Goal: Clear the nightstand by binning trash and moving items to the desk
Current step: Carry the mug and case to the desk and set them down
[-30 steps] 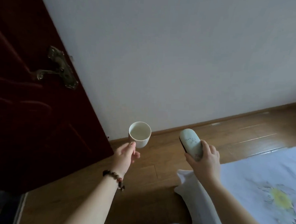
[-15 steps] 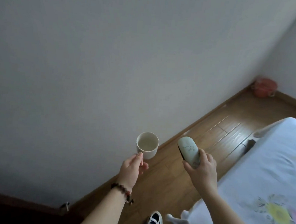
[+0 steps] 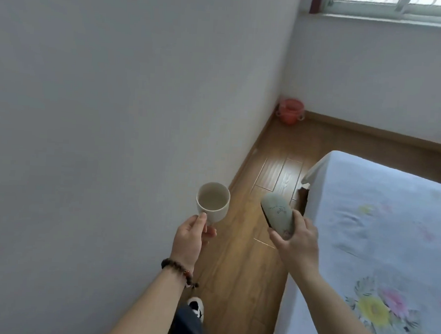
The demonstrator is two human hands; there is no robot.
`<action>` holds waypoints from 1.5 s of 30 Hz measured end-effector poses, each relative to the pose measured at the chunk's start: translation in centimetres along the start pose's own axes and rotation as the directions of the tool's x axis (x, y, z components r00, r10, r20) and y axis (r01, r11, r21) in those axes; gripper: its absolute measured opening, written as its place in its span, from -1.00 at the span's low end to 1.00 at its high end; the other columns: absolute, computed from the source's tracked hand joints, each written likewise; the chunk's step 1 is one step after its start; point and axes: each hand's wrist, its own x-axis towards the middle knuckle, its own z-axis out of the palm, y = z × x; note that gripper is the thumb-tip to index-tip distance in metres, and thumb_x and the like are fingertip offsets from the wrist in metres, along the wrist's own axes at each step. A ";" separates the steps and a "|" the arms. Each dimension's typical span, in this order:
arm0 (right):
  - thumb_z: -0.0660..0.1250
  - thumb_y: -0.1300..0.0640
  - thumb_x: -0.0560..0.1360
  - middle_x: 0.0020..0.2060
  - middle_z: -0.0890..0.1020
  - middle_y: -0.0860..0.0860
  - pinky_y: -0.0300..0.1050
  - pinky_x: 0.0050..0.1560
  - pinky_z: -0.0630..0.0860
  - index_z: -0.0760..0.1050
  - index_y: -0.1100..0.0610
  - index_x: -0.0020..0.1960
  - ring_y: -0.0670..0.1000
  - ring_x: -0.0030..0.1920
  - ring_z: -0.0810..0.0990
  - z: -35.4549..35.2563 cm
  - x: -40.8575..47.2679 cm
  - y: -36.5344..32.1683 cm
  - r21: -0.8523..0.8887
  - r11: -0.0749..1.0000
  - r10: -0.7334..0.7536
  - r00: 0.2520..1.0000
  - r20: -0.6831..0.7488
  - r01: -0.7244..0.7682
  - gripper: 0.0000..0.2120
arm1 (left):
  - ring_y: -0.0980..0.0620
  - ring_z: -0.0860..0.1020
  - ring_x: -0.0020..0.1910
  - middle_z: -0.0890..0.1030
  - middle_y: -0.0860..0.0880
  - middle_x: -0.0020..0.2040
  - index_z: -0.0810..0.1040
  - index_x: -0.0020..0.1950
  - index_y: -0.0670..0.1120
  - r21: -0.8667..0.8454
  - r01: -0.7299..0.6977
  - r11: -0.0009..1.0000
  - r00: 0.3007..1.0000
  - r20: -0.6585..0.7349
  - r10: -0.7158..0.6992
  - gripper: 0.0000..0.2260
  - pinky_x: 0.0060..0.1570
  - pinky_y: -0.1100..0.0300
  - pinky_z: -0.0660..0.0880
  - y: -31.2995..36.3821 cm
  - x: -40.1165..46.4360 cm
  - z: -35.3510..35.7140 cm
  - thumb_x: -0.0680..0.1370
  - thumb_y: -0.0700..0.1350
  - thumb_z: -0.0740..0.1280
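Observation:
My left hand [image 3: 190, 236] grips a white cup [image 3: 213, 201] from below, upright, with its open mouth toward me, out in front of the white wall. My right hand [image 3: 297, 242] holds a pale green oval case [image 3: 277, 213] with a dark underside, its far end pointing up and away. Both hands hover over the wooden floor, about level with each other. Neither the nightstand nor the desk is in view.
A narrow strip of wooden floor [image 3: 268, 169] runs between the wall and a bed with a flowered sheet [image 3: 381, 228] on the right. A red bin [image 3: 290, 111] stands in the far corner under a window [image 3: 394, 7]. My shoe [image 3: 196, 307] shows below.
The view has swung right, away from the dark door, so the corner, red bin and window have come into sight. Both hands still hold the cup and the case as before.

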 end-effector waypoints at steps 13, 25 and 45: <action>0.47 -0.05 0.35 0.04 0.46 0.00 -0.05 0.06 0.44 0.34 0.10 0.36 0.03 0.11 0.36 5.4 21.8 -2.5 -0.001 0.984 0.176 0.969 -0.175 -0.179 -0.35 | -0.08 0.62 -0.18 0.64 -0.18 -0.23 0.55 -0.23 -0.08 0.168 -0.107 0.980 0.959 0.278 0.057 -0.72 -0.25 0.21 0.48 8.4 26.1 9.6 0.60 0.01 0.20; 0.47 -0.06 0.35 0.09 0.48 0.04 0.04 0.07 0.46 0.36 0.11 0.34 0.06 0.09 0.38 4.3 40.2 0.4 -0.028 0.941 0.318 0.909 -0.269 -0.337 -0.36 | -0.11 0.61 -0.19 0.64 -0.17 -0.25 0.55 -0.23 -0.08 0.152 -0.092 0.984 0.925 0.380 0.028 -0.72 -0.24 0.14 0.45 16.0 43.7 23.5 0.59 0.00 0.21; 0.45 -0.09 0.37 0.09 0.44 -0.01 0.05 0.00 0.54 0.33 0.06 0.34 0.01 0.09 0.36 -5.0 81.0 13.8 0.053 0.886 0.443 0.808 -0.389 -0.460 -0.38 | -0.02 0.63 -0.25 0.63 -0.10 -0.28 0.53 -0.27 -0.09 0.167 -0.120 0.979 0.833 0.554 0.007 -0.71 -0.22 0.16 0.52 29.6 68.7 60.8 0.59 -0.01 0.22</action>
